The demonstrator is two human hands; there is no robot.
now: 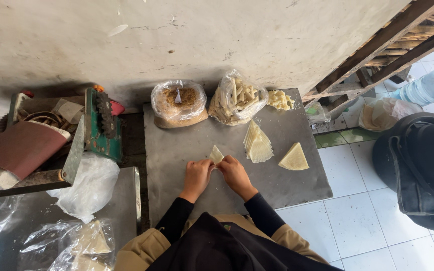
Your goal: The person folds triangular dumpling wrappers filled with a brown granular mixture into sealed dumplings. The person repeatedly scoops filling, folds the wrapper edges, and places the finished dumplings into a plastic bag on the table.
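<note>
My left hand (197, 174) and my right hand (234, 173) meet over the grey metal table (177, 145), both pinching one pale triangular wrapper (216, 154) between the fingertips. To the right of my hands lies a fanned stack of triangular wrappers (257, 143). A second, neater triangular stack (294, 158) rests farther right. At the table's back stand a clear bag of brown filling (179, 103) and a clear bag of finished pale rolls (237, 99). A small heap of loose rolls (280, 100) sits beside them.
A green and rusty metal machine (96, 128) with gears stands left of the table, with crumpled plastic bags (89, 185) below it. A dark bag (420, 168) lies on the white tiled floor at right. A wooden frame (388, 42) leans on the wall.
</note>
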